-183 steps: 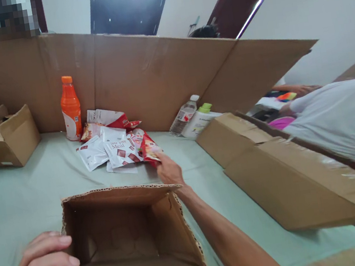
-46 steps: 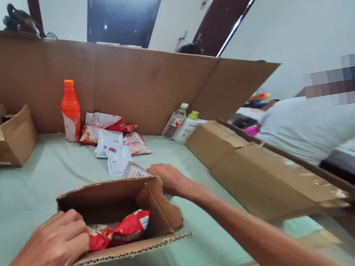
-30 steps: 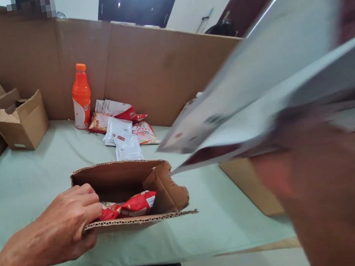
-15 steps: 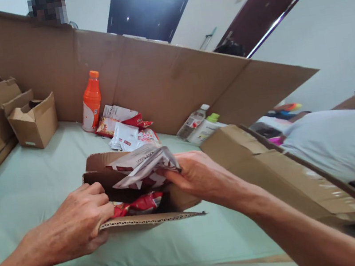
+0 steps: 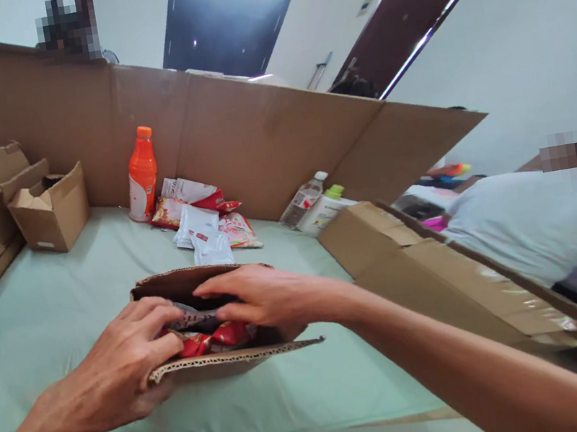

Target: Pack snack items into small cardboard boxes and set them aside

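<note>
In front of me is an open cardboard box (image 5: 234, 358) with a red snack packet (image 5: 214, 339) inside. Behind that packet, a white-and-grey printed packet (image 5: 198, 318) lies down in the box, mostly covered by my hands. My left hand (image 5: 125, 359) grips the box's left side, its fingertips curled over the rim beside the packets. Above the opening, my right hand (image 5: 268, 294) has thumb and fingers apart and reaches in over the white-and-grey packet. Its fingertips are close to that packet; whether they touch it I cannot tell.
Behind the box lie white sachets (image 5: 211, 246) and snack packets (image 5: 172, 211), beside an orange bottle (image 5: 142, 173). A clear bottle (image 5: 302, 203) and a green-capped bottle (image 5: 324, 212) lean against the cardboard partition (image 5: 255, 141). More cardboard boxes (image 5: 56, 216) stand left. A person (image 5: 520, 223) is at right.
My right hand has moved left and down into the box, and its fingers have opened. The white-and-grey packet it held is now inside the box. My left hand has stayed at the box's left side.
</note>
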`<state>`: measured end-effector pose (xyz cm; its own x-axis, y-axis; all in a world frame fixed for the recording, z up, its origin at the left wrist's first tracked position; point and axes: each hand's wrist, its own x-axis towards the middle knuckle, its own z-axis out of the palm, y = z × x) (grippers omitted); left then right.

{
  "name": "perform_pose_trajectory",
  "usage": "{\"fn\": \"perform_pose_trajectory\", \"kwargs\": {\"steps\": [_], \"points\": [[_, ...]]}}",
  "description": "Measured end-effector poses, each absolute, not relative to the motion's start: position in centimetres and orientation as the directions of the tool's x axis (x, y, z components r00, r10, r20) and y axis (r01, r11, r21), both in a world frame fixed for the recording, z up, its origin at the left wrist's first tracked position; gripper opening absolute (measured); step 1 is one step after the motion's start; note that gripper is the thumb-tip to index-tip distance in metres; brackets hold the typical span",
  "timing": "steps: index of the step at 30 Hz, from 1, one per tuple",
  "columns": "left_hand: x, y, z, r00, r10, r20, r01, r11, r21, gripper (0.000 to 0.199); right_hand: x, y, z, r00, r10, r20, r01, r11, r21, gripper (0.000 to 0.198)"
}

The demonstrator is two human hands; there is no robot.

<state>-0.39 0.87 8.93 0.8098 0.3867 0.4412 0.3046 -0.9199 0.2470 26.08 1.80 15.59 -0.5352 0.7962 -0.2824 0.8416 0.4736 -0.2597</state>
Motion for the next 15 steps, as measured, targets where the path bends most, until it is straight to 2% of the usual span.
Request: {"fn": "perform_pose_trajectory", "kwargs": {"steps": [3,5,7,9,11,13,15], "points": [[-1.9,-0.1,7.4,0.631,0.467,0.619,0.406,-0.879,0.249,0.046,28.8,-0.5,16.8,-0.482,0.876,-0.034,0.818,0.435,-0.377,0.034],[-2.8,-0.9,5.9,0.460,0.549,0.698,0.457,-0.820,0.344,0.065,29.9,-1.5,16.9,-0.460,0.888,0.002,0.818,0.424,-0.388,0.034],[-3.2,-1.6,4.5,0.345,0.615,0.709,0.465,-0.768,0.440,0.075,30.1,-1.4,16.4,-0.477,0.879,-0.008,0.820,0.442,-0.363,0.035],[-2.8,-2.1,3.4,0.339,0.648,0.682,0.467,-0.745,0.476,0.073,29.6,-0.4,15.7,-0.493,0.869,-0.043,0.829,0.455,-0.325,0.036],[-2.1,-2.3,2.8,0.382,0.647,0.660,0.485,-0.748,0.452,0.065,28.9,1.0,15.3,-0.510,0.856,-0.082,0.831,0.466,-0.304,0.037],[-1.4,-2.4,2.8,0.405,0.634,0.659,0.495,-0.758,0.425,0.054,28.7,2.1,15.5,-0.527,0.845,-0.093,0.814,0.470,-0.341,0.037],[-1.1,-2.4,3.2,0.408,0.630,0.661,0.502,-0.760,0.414,0.040,29.4,2.6,15.9,-0.519,0.853,-0.046,0.780,0.451,-0.433,0.035]]}}
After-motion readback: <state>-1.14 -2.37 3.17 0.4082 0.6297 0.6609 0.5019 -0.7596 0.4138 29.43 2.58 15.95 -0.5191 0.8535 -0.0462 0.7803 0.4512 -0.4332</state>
